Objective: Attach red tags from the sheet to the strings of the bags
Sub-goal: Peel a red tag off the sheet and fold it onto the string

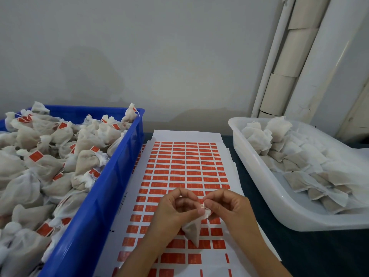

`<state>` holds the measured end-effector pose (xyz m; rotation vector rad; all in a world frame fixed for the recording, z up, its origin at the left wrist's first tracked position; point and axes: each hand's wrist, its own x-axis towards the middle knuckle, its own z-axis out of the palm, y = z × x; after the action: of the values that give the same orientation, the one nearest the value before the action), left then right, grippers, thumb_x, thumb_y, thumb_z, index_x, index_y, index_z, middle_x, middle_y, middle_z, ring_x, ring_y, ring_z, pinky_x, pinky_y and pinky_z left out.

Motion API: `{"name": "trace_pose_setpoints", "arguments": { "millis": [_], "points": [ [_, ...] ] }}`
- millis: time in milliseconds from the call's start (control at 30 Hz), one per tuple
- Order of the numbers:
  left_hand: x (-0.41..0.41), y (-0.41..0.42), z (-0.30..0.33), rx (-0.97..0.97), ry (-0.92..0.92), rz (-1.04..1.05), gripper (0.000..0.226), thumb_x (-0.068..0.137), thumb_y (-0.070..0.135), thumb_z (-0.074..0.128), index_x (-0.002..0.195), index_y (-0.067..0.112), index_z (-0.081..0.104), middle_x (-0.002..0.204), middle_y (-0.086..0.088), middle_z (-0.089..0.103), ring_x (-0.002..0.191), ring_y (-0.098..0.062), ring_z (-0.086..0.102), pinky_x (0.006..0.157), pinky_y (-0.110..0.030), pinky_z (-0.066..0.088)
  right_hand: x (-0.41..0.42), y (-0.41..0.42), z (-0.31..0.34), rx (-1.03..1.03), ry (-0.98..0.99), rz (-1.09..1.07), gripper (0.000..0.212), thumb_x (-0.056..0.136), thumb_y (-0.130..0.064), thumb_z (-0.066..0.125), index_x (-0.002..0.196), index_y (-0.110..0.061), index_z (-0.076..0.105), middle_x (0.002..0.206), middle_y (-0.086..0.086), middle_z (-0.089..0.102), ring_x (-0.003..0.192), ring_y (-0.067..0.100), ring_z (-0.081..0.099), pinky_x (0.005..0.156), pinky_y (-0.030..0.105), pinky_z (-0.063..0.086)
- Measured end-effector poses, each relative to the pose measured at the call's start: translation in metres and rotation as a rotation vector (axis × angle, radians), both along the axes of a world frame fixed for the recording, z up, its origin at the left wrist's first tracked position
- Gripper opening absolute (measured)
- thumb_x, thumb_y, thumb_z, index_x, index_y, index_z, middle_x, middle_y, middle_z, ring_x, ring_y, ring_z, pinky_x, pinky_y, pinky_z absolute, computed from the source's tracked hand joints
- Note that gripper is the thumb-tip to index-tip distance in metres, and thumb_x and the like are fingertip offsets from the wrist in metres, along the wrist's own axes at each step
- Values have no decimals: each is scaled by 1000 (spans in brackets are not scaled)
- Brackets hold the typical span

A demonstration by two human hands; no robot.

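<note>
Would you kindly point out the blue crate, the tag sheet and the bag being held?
blue crate (pixel 93 206): head view, near side wall.
tag sheet (pixel 185 162): head view, middle rows.
held bag (pixel 192 231): head view, hanging body.

sheet (pixel 185 166) between blue crate (pixel 95 206), white tray (pixel 259 176)

From my feed I see a plain grey-white wall (pixel 159 56) rising straight behind the table's far edge, evenly and softly lit, with a faint darker smudge low on its left part. At the right, white pipes (pixel 273 56) and a beige, segmented duct (pixel 289 62) run up the wall on a slant. The table (pixel 311 254) itself is dark where bare.
</note>
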<state>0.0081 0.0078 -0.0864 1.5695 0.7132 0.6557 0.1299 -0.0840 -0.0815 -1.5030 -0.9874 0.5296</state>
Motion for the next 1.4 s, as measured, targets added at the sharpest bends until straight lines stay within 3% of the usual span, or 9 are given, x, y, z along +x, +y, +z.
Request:
{"name": "trace_pose_setpoints", "arguments": {
  "millis": [267,367,467,767,967,1100,1267,1400],
  "points": [
    [-1,-7,-1,209,-14,77,26,68,13,81,82,23,61,73,13,70,69,-7,67,59,-13,51,1,0,4,-55,80,49,15,87,-21,56,82,-14,68,72,-6,70,64,13,67,55,14,51],
    [-2,-5,0,202,-46,102,26,68,12,80,83,21,61,74,10,70,70,-10,68,61,-16,53,2,-1,4,-114,30,94,3,82,-19,65,82,-20,68,77,-12,70,69,10,69,61,15,52],
    [-3,-3,0,189,-54,109,26,68,13,80,84,21,61,75,8,70,71,-12,68,65,-21,56,3,-1,3,-153,-82,108,11,77,-17,73,84,-23,68,79,-12,70,76,9,68,70,16,54],
    [-4,-3,-3,359,-5,99,21,71,12,78,75,28,63,74,19,67,72,-2,66,62,-10,50,1,-3,-1,-130,-319,75,22,81,-8,68,73,-27,59,74,-14,64,78,3,62,74,11,51],
    [-4,-2,-6,429,-15,92,21,72,13,77,75,29,65,75,20,68,73,-2,67,66,-12,53,-1,-3,-2,-98,-243,112,12,83,-20,66,84,-28,57,80,-12,66,81,5,64,74,14,52],
    [-4,-3,-6,381,-59,100,20,72,13,77,76,28,65,75,16,69,72,-5,68,63,-13,53,1,-3,-1,-85,-288,91,9,83,-21,66,81,-29,63,78,-19,65,79,4,63,72,13,51],
    [-3,-4,-7,385,-39,111,22,72,12,77,76,29,63,76,19,68,72,-2,67,62,-10,51,0,-2,-5,-111,-388,32,20,84,-24,64,72,-37,57,71,-24,61,83,-6,58,69,4,45],
    [-4,-4,-7,476,-6,89,24,74,15,76,76,35,62,79,24,67,76,2,65,64,-8,50,1,0,-9,-143,-435,23,23,89,-20,58,72,-36,53,77,-24,58,86,-7,55,72,4,43]
  ]
}}
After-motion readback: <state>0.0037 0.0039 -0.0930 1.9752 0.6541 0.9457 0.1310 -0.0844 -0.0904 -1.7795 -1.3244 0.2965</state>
